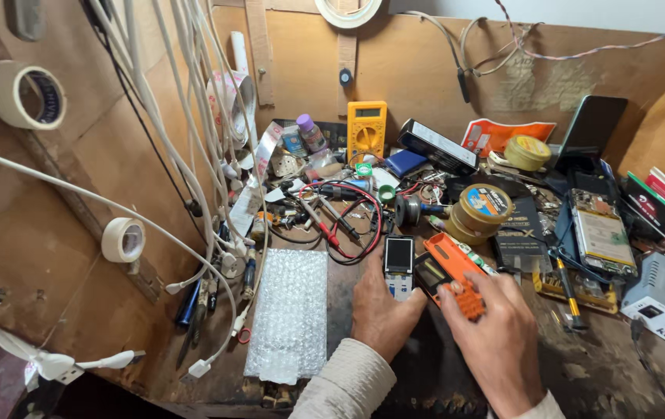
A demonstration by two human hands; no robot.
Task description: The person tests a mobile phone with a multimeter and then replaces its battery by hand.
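Head view: left hand (379,310) covers a small phone's (399,264) lower half; right hand (495,330) grips an orange phone (456,279).

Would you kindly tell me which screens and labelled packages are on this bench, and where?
Small phone: under left hand, dark screen, pale body.
Multimeter: back centre, yellow, grey display.
Tin: centre right, round, gold, colourful label.
Open phone: right, rectangular, pale battery.

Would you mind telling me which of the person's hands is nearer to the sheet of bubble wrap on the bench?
Left. The left hand, holding a small white phone, lies just right of the bubble wrap. The right hand, gripping an orange phone cover, is farther right, beyond the left hand.
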